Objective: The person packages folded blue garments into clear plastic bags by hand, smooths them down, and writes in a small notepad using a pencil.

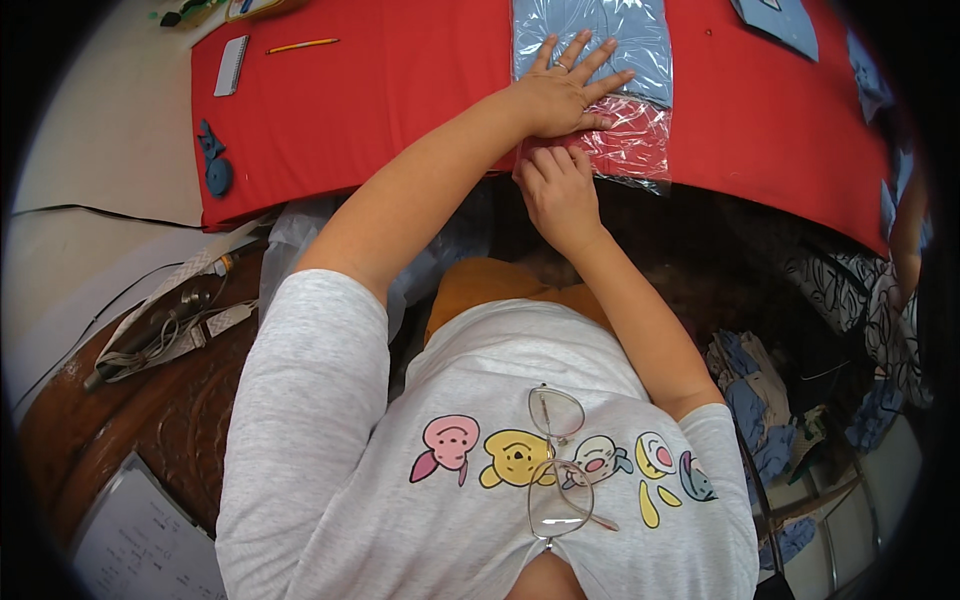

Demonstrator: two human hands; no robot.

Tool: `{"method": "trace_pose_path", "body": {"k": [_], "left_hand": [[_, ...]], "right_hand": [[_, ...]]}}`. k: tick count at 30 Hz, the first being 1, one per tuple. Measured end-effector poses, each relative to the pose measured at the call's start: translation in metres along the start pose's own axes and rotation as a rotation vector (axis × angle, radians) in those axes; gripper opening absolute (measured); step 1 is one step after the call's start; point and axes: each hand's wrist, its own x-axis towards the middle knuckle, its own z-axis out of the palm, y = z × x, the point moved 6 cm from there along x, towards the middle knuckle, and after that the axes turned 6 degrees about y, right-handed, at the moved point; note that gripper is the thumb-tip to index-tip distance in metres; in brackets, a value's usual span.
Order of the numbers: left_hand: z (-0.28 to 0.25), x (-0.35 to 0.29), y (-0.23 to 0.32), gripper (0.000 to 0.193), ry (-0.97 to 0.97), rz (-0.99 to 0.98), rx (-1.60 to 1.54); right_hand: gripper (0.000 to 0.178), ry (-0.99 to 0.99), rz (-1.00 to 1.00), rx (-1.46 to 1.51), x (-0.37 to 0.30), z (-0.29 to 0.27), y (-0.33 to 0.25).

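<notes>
A clear plastic bag (640, 145) with folded light-blue cloth (630, 20) inside lies on the red-covered table, its cloth-free end toward me. My left hand (565, 90) rests flat on the bag with the fingers spread, a ring on one of them. Just nearer to me, my right hand (558, 190) is closed at the bag's near left corner by the table edge. Its fingertips are curled in and pinch the plastic there; the exact grip is partly hidden.
On the red table cover (400, 110) lie a pencil (302, 46), a small spiral notepad (231, 66) and a dark blue coiled tape (219, 177). More blue fabric (785, 28) is at the far right. A bag strap (185, 275) and a carved wooden seat (170, 420) are at left.
</notes>
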Motion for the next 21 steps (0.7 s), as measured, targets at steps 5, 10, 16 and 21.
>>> {"method": "trace_pose_path", "body": {"k": [5, 10, 16, 21], "left_hand": [[-0.007, -0.001, 0.003, 0.080, -0.025, 0.019, 0.047], [-0.013, -0.005, 0.004, 0.081, 0.032, 0.024, 0.024], [-0.024, -0.002, 0.008, 0.082, 0.062, 0.044, -0.019], [-0.023, -0.002, 0.006, 0.083, 0.024, 0.021, 0.015]], "right_hand": [[0.020, -0.169, -0.358, 0.204, -0.044, 0.000, -0.043], [0.033, 0.054, -0.014, 0.191, -0.016, -0.036, -0.021], [0.022, -0.027, 0.021, 0.022, 0.007, -0.021, -0.001], [0.017, -0.067, -0.211, 0.013, -0.005, -0.010, -0.011]]}}
